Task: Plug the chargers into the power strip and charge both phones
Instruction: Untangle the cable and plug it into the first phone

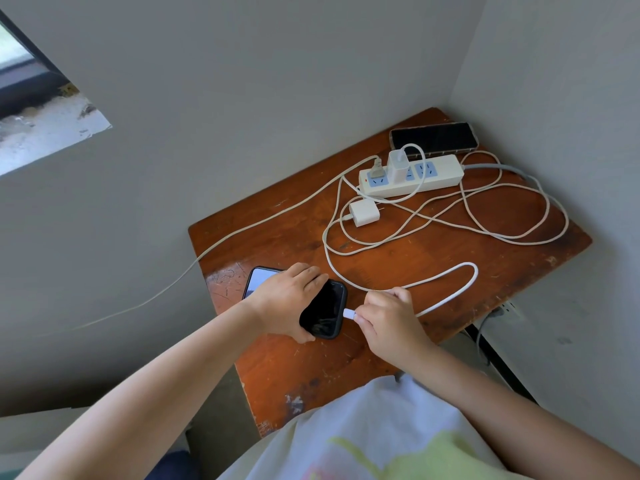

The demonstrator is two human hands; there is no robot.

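Currently we note the left hand (289, 299) laid over the near phone (323, 311), fingers curled round its far edge and thumb at its near edge, holding it flat on the wooden table (398, 344). Our right hand (389, 318) pinches the white cable plug (349, 313) between thumb and fingertips, the plug tip touching the phone's right end; whether it is fully seated we cannot tell. Its white cable (464, 275) loops away from the hand toward the tangle at the back of the table. On the power strip (440, 174) one white charger (397, 165) stands plugged in, beside a grey plug (376, 169); a second white charger (363, 213) lies loose on the table just in front of the strip. A second phone (434, 137) lies screen-up behind the strip, near the wall. The table sits in a corner of grey walls (242, 98); a window (31, 81) shows at upper left.
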